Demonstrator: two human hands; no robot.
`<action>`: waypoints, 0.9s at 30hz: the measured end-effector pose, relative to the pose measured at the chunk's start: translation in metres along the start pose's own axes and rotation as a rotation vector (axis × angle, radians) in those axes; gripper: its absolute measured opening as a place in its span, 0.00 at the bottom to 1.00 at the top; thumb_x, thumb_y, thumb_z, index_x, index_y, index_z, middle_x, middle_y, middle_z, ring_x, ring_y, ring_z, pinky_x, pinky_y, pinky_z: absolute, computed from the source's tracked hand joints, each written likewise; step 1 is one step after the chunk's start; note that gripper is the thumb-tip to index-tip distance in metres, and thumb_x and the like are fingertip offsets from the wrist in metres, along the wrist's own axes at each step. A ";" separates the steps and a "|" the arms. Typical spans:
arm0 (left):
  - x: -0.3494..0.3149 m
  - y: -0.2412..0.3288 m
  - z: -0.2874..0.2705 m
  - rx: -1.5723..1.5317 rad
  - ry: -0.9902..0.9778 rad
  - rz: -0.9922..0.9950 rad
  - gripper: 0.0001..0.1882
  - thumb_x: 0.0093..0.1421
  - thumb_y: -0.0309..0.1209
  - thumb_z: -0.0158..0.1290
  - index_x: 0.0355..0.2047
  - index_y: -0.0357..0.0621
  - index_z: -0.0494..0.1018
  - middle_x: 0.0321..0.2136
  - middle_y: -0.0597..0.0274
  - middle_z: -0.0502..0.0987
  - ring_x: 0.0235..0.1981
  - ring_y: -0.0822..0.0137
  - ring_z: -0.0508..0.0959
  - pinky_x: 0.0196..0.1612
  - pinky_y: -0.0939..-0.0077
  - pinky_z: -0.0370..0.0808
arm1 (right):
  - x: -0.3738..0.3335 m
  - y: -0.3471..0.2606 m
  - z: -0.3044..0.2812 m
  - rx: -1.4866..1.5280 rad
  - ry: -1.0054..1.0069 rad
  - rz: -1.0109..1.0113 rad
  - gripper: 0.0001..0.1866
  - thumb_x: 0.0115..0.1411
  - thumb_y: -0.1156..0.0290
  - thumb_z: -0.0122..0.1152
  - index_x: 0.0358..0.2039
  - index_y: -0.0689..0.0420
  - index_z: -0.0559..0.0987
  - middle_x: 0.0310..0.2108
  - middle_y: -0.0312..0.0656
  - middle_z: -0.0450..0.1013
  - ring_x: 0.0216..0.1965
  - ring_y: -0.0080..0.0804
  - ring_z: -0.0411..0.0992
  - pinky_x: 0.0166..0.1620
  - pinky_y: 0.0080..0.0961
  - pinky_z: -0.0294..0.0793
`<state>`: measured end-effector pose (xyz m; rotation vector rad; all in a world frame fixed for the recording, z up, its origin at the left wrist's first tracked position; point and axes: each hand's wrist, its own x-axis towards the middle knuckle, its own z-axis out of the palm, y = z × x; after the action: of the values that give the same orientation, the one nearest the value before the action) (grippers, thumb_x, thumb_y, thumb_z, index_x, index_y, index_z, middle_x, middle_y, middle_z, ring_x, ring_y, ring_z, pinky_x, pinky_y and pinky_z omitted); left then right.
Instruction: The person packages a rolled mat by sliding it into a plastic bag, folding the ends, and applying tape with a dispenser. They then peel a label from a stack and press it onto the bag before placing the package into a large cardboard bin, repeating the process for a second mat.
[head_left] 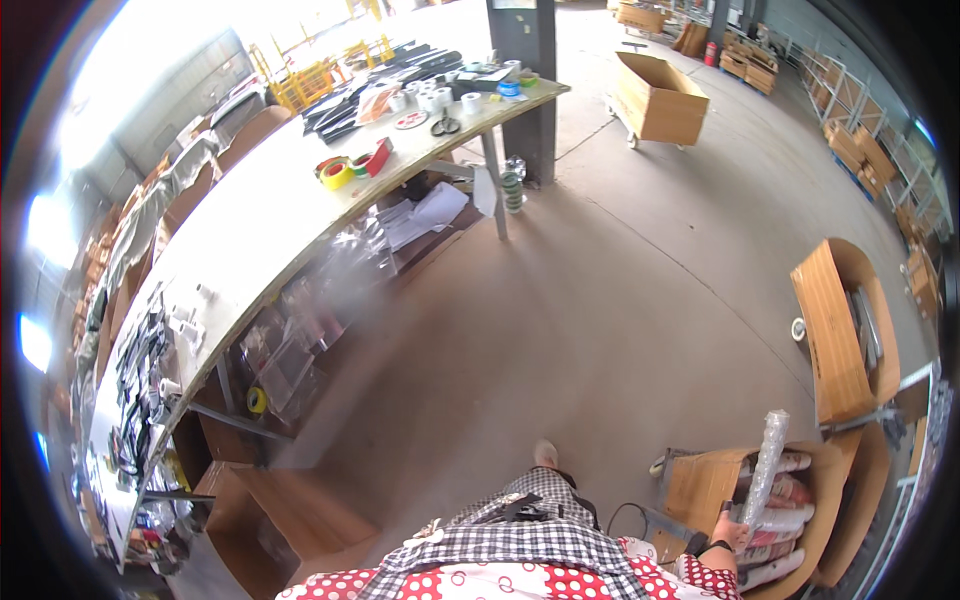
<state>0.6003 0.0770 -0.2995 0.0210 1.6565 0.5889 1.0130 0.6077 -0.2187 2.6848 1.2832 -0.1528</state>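
Note:
My right hand (731, 530) is at the lower right, its fingers closed round the lower part of a long bubble-wrapped tube (768, 462). The tube stands up at a slight tilt over an open cardboard box (705, 492). Inside that box lie several wrapped rolls (782, 519), some white and some with reddish parts. A dark band circles my right wrist. My left hand does not show.
A long white-topped table (250, 215) curves along the left, bearing tape rolls (337, 172), scissors (445, 124) and dark strips. An open carton (290, 520) stands at the lower left. Another tall carton (835, 335) is at the right; a wheeled box (660, 103) stands farther off.

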 end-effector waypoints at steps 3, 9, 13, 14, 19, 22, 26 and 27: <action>0.011 0.025 -0.025 -0.094 0.072 0.010 0.14 0.55 0.30 0.52 0.42 0.41 0.72 0.38 0.56 0.77 0.40 0.60 0.77 0.43 0.66 0.75 | 0.066 -0.009 0.089 0.255 -0.221 -0.280 0.34 0.52 0.54 0.58 0.53 0.67 0.68 0.53 0.62 0.66 0.57 0.50 0.65 0.58 0.37 0.64; -0.004 0.052 -0.092 -0.263 0.318 -0.069 0.14 0.54 0.31 0.53 0.40 0.40 0.73 0.37 0.55 0.77 0.40 0.58 0.77 0.43 0.65 0.75 | 0.027 -0.142 0.088 0.361 -0.235 -0.108 0.22 0.55 0.69 0.53 0.47 0.73 0.70 0.45 0.64 0.71 0.47 0.53 0.72 0.51 0.38 0.69; -0.031 0.040 -0.141 -0.326 0.434 -0.174 0.14 0.53 0.32 0.54 0.39 0.40 0.73 0.36 0.54 0.77 0.40 0.57 0.77 0.43 0.64 0.75 | 0.019 -0.219 0.111 0.311 -0.290 -0.150 0.24 0.53 0.71 0.56 0.46 0.75 0.70 0.46 0.63 0.72 0.47 0.52 0.72 0.50 0.38 0.70; -0.036 0.035 -0.154 -0.327 0.451 -0.199 0.14 0.52 0.32 0.54 0.39 0.40 0.74 0.36 0.54 0.77 0.40 0.57 0.77 0.43 0.63 0.75 | 0.010 -0.235 0.116 0.303 -0.290 -0.152 0.24 0.53 0.71 0.56 0.46 0.75 0.70 0.46 0.63 0.72 0.47 0.52 0.72 0.50 0.38 0.70; -0.040 0.003 -0.225 -0.183 0.466 -0.258 0.14 0.51 0.33 0.54 0.37 0.39 0.74 0.35 0.52 0.77 0.39 0.55 0.77 0.43 0.62 0.75 | -0.096 -0.312 0.095 0.271 -0.250 -0.236 0.24 0.55 0.63 0.54 0.45 0.71 0.71 0.46 0.64 0.71 0.49 0.55 0.70 0.51 0.40 0.69; -0.010 -0.012 -0.308 0.166 0.436 -0.137 0.14 0.50 0.33 0.55 0.36 0.39 0.75 0.34 0.52 0.77 0.39 0.55 0.77 0.43 0.61 0.75 | -0.135 -0.334 0.092 0.320 -0.223 -0.418 0.28 0.57 0.56 0.54 0.44 0.71 0.72 0.46 0.64 0.71 0.49 0.57 0.70 0.51 0.42 0.68; -0.040 0.192 -0.414 0.748 0.773 0.398 0.11 0.52 0.26 0.51 0.37 0.42 0.71 0.36 0.48 0.75 0.41 0.49 0.75 0.45 0.57 0.72 | -0.221 -0.360 0.103 0.498 -0.103 -0.637 0.28 0.64 0.54 0.46 0.56 0.63 0.64 0.50 0.62 0.69 0.51 0.59 0.68 0.53 0.45 0.66; -0.050 0.215 -0.439 0.760 0.970 0.603 0.13 0.49 0.23 0.52 0.38 0.43 0.71 0.38 0.49 0.74 0.44 0.49 0.73 0.48 0.57 0.70 | -0.286 -0.387 0.063 0.303 -0.280 -0.572 0.30 0.65 0.57 0.44 0.59 0.66 0.60 0.58 0.63 0.61 0.59 0.57 0.60 0.60 0.41 0.59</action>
<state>0.1335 0.0869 -0.1474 0.9412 2.7752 0.3762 0.5311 0.6170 -0.2732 2.3044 2.0131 -0.8158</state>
